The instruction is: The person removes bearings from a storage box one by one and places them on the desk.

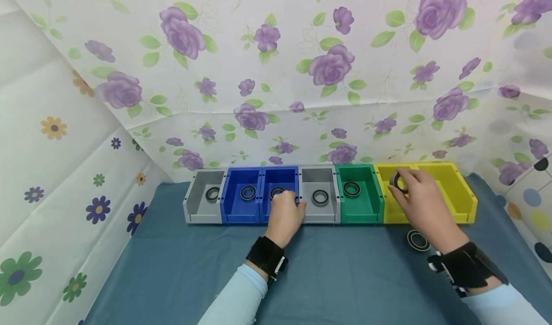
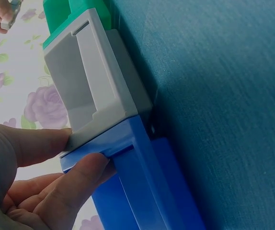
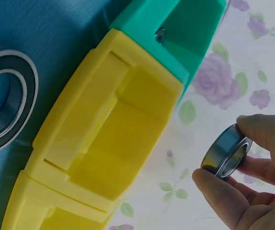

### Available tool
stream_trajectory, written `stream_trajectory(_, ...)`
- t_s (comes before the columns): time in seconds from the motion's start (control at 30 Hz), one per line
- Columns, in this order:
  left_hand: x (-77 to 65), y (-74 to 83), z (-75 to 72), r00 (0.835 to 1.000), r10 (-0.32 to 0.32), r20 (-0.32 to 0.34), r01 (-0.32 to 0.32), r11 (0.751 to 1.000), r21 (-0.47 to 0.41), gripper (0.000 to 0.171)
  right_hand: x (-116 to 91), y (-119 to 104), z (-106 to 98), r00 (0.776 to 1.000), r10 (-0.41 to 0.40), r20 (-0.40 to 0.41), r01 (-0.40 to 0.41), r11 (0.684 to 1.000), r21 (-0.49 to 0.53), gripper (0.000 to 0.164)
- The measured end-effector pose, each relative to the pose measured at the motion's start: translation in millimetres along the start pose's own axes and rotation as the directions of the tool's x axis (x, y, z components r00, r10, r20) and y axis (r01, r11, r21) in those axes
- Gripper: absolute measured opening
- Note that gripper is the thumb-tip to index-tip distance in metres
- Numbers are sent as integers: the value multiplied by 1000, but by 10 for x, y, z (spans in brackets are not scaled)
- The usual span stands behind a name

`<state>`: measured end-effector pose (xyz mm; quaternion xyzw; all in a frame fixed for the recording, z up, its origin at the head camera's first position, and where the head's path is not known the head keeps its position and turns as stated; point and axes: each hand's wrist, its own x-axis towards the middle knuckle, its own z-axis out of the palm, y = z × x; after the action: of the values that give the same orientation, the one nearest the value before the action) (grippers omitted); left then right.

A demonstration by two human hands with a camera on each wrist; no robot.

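The right hand (image 1: pixel 424 203) pinches a ball bearing (image 3: pixel 214 152), tilted, between thumb and fingertips above the left yellow bin (image 1: pixel 391 215). The left hand (image 1: pixel 284 217) pinches the adjoining walls of the right-hand blue bin (image 2: pixel 137 184) and the gray bin (image 2: pixel 97 72) beside it, thumb on the gray side. A loose bearing (image 3: pixel 31 91) lies flat on the tabletop (image 1: pixel 345 277), near the yellow bins' front. Single bearings (image 1: pixel 313 198) lie in the green bin (image 1: pixel 361 218), both blue bins and both gray ones.
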<state>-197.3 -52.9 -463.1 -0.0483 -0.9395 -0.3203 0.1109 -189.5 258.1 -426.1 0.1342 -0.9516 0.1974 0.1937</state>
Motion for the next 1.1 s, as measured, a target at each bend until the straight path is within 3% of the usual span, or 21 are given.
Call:
stream_trajectory(0.23,-2,3,-2,1000,-7,9,7,1000,2,22,-81,-100,-78,998,-47,-44,47,999,4,47)
stream_trajectory(0.47,-12,5,-8,1000,-14,15,14,1000,-24,19,-182,-162,-104,999,-17,-31,17,1000,12,47)
stream_trajectory(0.67,-13,7,0,999,-29,17,29,999,-18,21,-290,-146,-54,999,-23,-45,23,1000,-1,48)
stream_trajectory(1.1,-15,7,-8,1000,-8,11,8,999,-35,21,-508,-123,140,1000,-2,19,2,1000,-12,45)
